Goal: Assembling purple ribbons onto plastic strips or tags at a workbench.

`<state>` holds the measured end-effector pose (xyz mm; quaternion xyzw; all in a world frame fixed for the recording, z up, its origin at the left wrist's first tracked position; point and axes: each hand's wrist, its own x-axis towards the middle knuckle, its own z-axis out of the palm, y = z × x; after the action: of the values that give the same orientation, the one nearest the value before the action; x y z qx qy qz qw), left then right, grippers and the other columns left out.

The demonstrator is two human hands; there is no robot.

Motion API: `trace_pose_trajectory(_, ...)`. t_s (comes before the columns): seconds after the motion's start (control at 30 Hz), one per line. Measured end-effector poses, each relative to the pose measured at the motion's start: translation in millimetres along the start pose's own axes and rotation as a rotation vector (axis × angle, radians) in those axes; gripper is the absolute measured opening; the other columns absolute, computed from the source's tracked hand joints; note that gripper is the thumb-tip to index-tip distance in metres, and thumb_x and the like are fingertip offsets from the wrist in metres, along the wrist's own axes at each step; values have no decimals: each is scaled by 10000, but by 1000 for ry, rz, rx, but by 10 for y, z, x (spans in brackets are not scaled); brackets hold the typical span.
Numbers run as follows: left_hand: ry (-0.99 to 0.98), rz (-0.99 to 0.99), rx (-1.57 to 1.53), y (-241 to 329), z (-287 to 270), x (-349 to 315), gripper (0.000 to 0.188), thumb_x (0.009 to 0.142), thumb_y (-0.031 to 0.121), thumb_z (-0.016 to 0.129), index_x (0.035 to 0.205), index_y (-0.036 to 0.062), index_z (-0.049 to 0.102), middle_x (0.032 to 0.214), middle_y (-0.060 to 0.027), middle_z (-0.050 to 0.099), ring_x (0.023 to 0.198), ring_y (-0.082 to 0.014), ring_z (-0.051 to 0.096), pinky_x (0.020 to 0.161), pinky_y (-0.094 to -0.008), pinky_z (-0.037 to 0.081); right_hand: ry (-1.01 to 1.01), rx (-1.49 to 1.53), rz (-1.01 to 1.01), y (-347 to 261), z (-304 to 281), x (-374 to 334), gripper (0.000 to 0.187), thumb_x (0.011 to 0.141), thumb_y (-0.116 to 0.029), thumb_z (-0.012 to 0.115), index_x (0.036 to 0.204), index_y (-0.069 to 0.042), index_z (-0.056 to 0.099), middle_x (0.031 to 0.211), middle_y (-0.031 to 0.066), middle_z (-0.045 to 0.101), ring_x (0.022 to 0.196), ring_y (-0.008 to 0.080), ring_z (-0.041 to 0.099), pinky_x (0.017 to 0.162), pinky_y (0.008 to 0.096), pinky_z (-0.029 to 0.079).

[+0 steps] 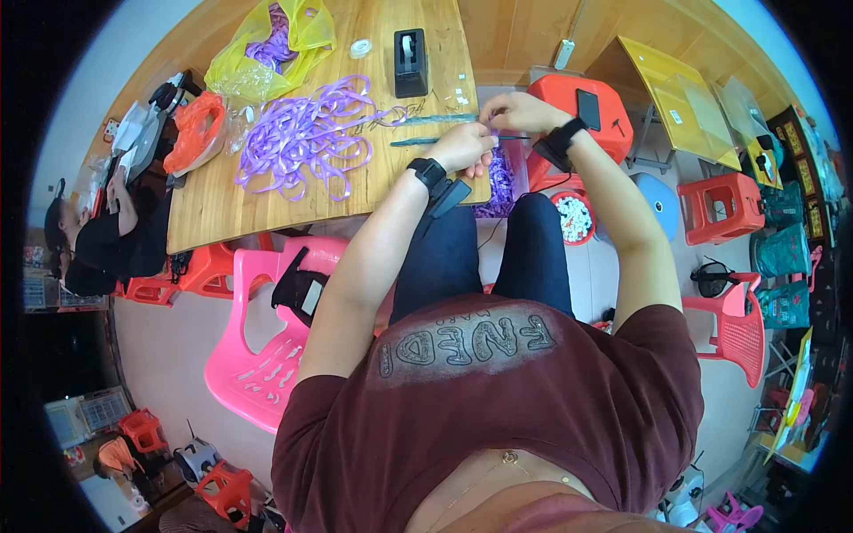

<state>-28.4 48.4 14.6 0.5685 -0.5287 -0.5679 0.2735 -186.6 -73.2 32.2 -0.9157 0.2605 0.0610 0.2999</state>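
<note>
At the right edge of the wooden table [293,218], my left hand [466,149] is closed, fingertips pinched by a tiny white bit too small to name. My right hand [524,115] is just beyond it to the right, thumb and fingers pressed together; what they hold is hidden. A thin dark stick-like tool [413,142] lies under the left hand, its tip showing past it. Near both hands, a greenish strip [442,118] lies along the tabletop. A loose heap of purple ribbon [306,142] spreads to the left, one end reaching toward the strip.
A black tape dispenser [410,75] and a tape roll [360,48] stand at the back. A yellow bag [306,40] holds more ribbon. Below the table's edge is a bin of purple pieces [501,186]. A red stool [609,133] bears a phone [588,110]. Another person [107,235] sits left.
</note>
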Motion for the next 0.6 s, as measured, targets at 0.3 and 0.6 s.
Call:
trace_pose_trajectory(0.3, -20, -5, -23, 2, -8, 6, 215, 1004, 207, 488, 1031, 2, 548, 662, -11, 563, 437, -86, 545, 354, -222, 404, 260, 1358, 253, 603, 602, -359, 450, 920, -368, 629, 1261, -79, 585, 1231, 144, 599, 1086, 250, 568, 935, 346, 457)
trace_pose_trajectory(0.6, -20, -18, -50, 10, 10, -8, 218, 1008, 208, 475, 1066, 10, 545, 655, -2, 560, 433, -80, 543, 346, -207, 391, 131, 1739, 164, 539, 893, -85, 311, 904, -246, 677, 1160, -101, 576, 1057, 48, 601, 968, 202, 575, 851, 348, 498)
